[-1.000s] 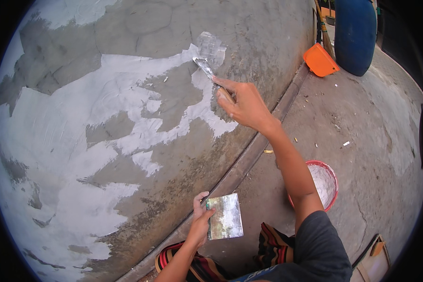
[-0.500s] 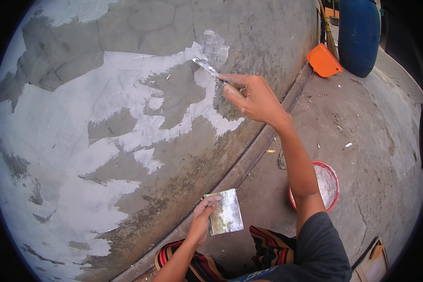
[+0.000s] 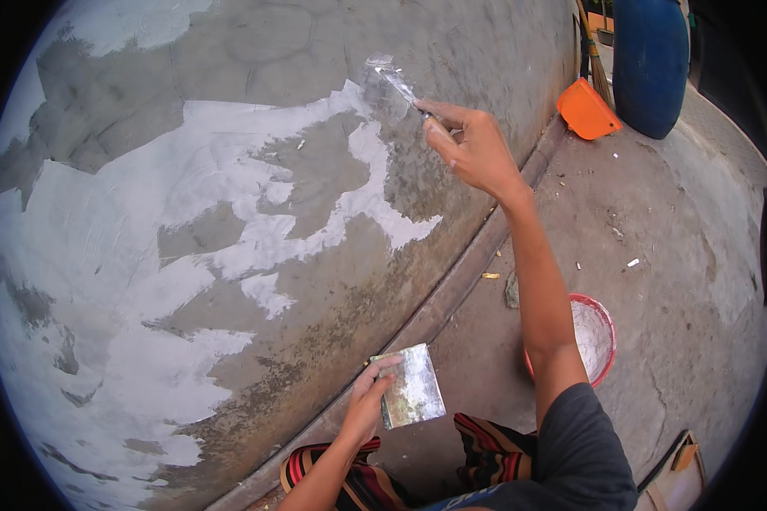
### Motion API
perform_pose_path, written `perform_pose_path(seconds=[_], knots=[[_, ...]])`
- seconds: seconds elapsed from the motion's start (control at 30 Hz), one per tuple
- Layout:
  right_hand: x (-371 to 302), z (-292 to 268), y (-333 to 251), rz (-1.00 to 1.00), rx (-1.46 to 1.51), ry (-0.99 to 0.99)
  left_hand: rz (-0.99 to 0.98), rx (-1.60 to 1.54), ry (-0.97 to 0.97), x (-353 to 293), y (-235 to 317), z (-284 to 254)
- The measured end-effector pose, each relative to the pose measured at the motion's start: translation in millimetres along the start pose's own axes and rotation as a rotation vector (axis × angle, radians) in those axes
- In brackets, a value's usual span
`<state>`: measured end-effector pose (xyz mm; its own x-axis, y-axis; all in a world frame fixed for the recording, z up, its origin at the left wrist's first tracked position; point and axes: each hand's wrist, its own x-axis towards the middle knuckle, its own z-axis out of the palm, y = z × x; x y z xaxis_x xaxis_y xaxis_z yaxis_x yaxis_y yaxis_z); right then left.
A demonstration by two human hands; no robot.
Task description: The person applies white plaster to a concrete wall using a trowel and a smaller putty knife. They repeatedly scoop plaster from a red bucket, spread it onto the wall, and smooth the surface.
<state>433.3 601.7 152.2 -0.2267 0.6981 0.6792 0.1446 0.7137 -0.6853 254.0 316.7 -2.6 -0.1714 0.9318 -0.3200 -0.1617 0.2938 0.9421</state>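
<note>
Closed round its handle, my right hand [image 3: 477, 153] holds a putty knife [image 3: 398, 88] against the upper part of a grey wall [image 3: 332, 175]. The metal blade lies slanted over a thin, pale smear there. White filler [image 3: 145, 204] covers much of the wall to the left in uneven patches, with bare grey between them. Low in the middle, my left hand [image 3: 366, 400] grips a square flat plate [image 3: 415, 387] by its left edge. White residue marks the plate's face.
A red-rimmed bucket of white paste [image 3: 595, 336] stands on the concrete floor [image 3: 656, 247], partly behind my right arm. At the far right are an orange dustpan [image 3: 588, 111], a broom [image 3: 601, 72] and a blue barrel [image 3: 652, 68]. A ledge [image 3: 460, 289] runs along the wall's foot.
My right hand and the putty knife have moved up and slightly right along the wall. The pale smear under the blade looks thinner. My left hand and the plate have barely shifted.
</note>
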Motion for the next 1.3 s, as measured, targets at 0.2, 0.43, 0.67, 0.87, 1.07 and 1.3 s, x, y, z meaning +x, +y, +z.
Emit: perform_pose_path(seconds=[0.2, 0.43, 0.67, 0.87, 1.07, 1.3], knots=[[18.9, 4.7, 29.3, -0.038, 0.102, 0.183, 0.008, 0.020, -0.019, 7.1, -7.5, 0.8], [-26.8, 60.0, 60.1, -0.066, 0.022, 0.042, -0.021, -0.002, -0.021, 4.0, -5.5, 3.5], [12.2, -4.6, 29.3, 0.005, 0.121, 0.084, -0.017, 0.023, -0.032, 4.5, -1.9, 6.4], [-4.6, 5.0, 33.8, 0.065, 0.067, -0.091, -0.010, 0.029, -0.036, 6.1, -3.9, 6.6], [-22.6, -2.6, 39.8, 0.110, 0.183, -0.033, -0.036, 0.040, -0.038, 3.9, -8.3, 1.3], [15.2, 39.3, 80.5, -0.125, -0.067, 0.194, -0.039, 0.035, -0.070, 5.3, 0.8, 10.9]])
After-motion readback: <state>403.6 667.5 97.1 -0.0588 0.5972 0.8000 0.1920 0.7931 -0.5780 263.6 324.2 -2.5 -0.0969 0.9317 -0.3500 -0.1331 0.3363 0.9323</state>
